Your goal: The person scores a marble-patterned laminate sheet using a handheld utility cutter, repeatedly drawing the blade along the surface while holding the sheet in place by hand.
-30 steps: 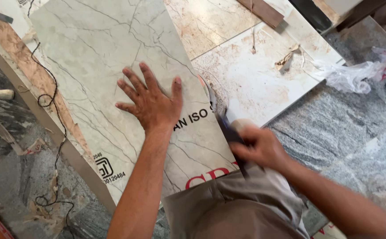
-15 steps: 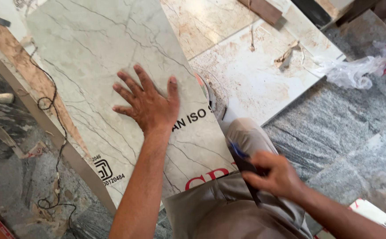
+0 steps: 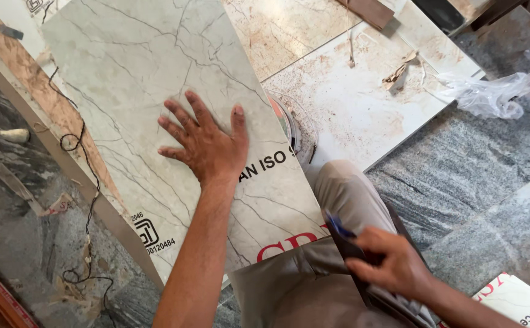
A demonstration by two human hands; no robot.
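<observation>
On tile [image 3: 156, 79], my left hand [image 3: 207, 143] lies flat, fingers spread, palm pressing, grasping nothing. Tile pale grey, dark veins, lies slanted across my lap and floor. My right hand [image 3: 395, 264] at trouser pocket, fingers closed on blue pen [image 3: 338, 226], tip sticking out. Black wire [image 3: 77, 146] runs along tile's left edge. Plastic bag [image 3: 489, 94] well apart, far right on stone floor [image 3: 477, 176].

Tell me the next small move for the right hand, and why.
Probably draw the blue-tipped pen clear of the trouser pocket: the right hand grips at it there, while the left hand lies flat on the grey veined marble-look tile, steadying it.
</observation>
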